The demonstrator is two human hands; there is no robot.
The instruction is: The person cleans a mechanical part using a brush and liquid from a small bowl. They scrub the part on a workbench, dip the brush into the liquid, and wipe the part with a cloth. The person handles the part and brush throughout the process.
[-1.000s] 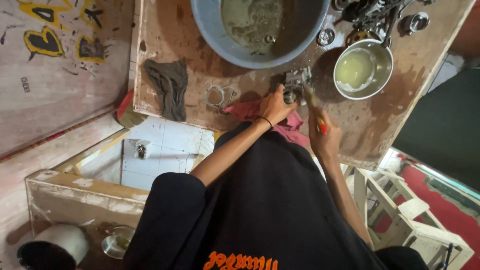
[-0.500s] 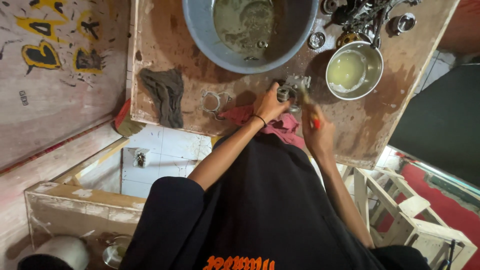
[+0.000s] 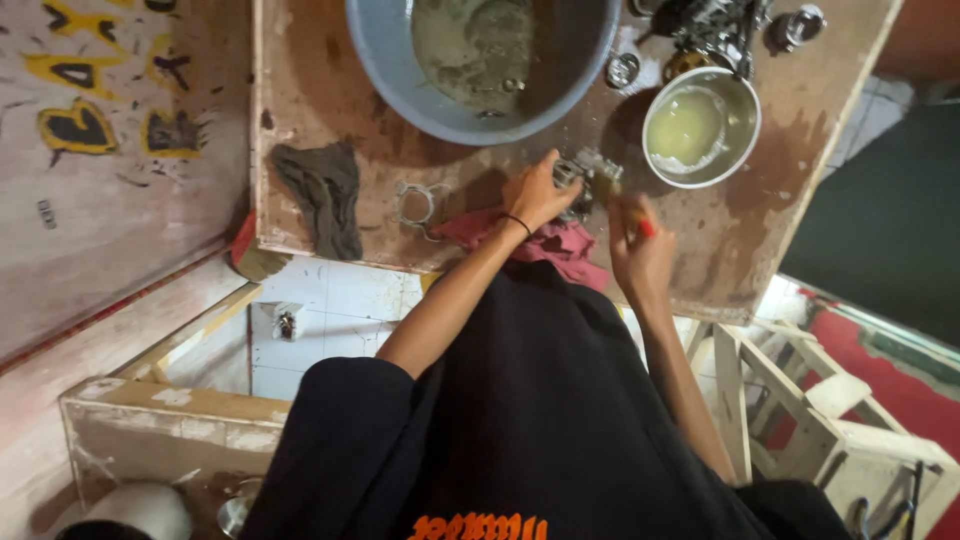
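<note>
a worn wooden table (image 3: 330,70) carries a blue-grey basin (image 3: 400,80) of murky liquid at its far middle, and to the right of it a metal bowl (image 3: 745,140) of pale yellowish liquid, with a cluster of dark metal parts (image 3: 715,25) and a small round metal cup (image 3: 622,70) beyond. on the left of the table lies a crumpled grey-brown rag (image 3: 322,190), with a flat metal gasket-like ring (image 3: 415,205) just to its right and a red cloth (image 3: 560,245) hanging over the near edge. at the near right stands a pale wooden stool frame (image 3: 800,400), and at the left a wall (image 3: 90,130) bears yellow and black painted marks.

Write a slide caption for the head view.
Left hand steadies a metal part on a wooden table; right hand holds a brush.
</note>
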